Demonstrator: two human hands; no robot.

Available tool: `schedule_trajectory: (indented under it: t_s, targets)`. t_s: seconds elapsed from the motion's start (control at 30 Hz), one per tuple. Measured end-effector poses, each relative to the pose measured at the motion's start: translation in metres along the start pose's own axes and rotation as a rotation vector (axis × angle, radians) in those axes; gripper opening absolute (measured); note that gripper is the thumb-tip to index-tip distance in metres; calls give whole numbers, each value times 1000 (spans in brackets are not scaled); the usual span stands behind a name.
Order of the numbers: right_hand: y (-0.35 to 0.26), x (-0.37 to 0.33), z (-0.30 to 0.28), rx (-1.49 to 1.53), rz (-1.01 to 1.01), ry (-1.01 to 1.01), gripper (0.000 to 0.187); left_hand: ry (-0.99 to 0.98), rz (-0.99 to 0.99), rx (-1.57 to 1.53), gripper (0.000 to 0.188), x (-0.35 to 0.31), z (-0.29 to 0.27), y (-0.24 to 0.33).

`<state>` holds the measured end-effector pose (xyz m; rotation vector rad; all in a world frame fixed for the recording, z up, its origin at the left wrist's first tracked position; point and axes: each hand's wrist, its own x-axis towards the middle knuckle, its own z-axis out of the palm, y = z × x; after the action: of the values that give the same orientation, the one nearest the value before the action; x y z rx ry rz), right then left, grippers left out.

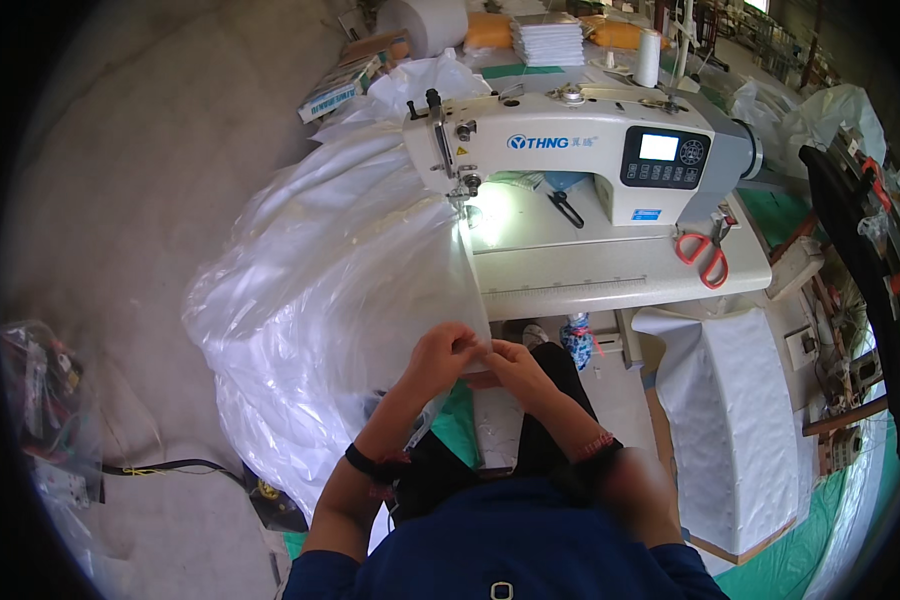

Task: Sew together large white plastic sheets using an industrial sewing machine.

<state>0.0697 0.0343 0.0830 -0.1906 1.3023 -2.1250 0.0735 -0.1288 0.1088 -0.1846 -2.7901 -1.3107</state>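
Observation:
A large translucent white plastic sheet [360, 265] spreads in folds over the left of a white sewing machine [560, 120] and hangs down beside my legs. Its straight right edge runs from under the machine's needle area toward me. At the near end of that edge, my left hand [444, 354] is closed with its fingers pinching the sheet. Right beside it, my right hand [516, 366] also pinches the edge, the fingertips of both hands almost touching. The exact grip of the fingertips is partly hidden. A lamp lights the needle area brightly.
Red-handled scissors [705, 262] and black thread snips [567, 209] lie on the machine table [610, 290]. Behind the machine stand a thread cone [647, 60] and a stack of white packages [548, 42]. A white draped panel [725, 420] is at my right. A black cable [175, 465] crosses the floor at left.

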Motion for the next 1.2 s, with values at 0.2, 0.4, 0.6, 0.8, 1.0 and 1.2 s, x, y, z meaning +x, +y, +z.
schedule_trajectory:
  t_s: [0.2,0.4,0.6,0.8,1.0,1.2]
  targets:
    - [1,1,0,96,47,38,27,9,51,56,20,-2,-2,9]
    - [10,8,2,17,18,137,25,72,181,372,52,-40,-3,22]
    - [0,3,6,-203,-48,184,25,378,246,666,42,-83,-48,-55]
    - [-1,0,19,-143,11,145,26,449,-339,1180,36,-124,-182,-189]
    - [3,1,27,-104,4,180,25,622,-398,1073,54,-135,-189,-125]
    - [5,0,36,-162,-25,223,25,152,317,541,61,-106,-30,-32]
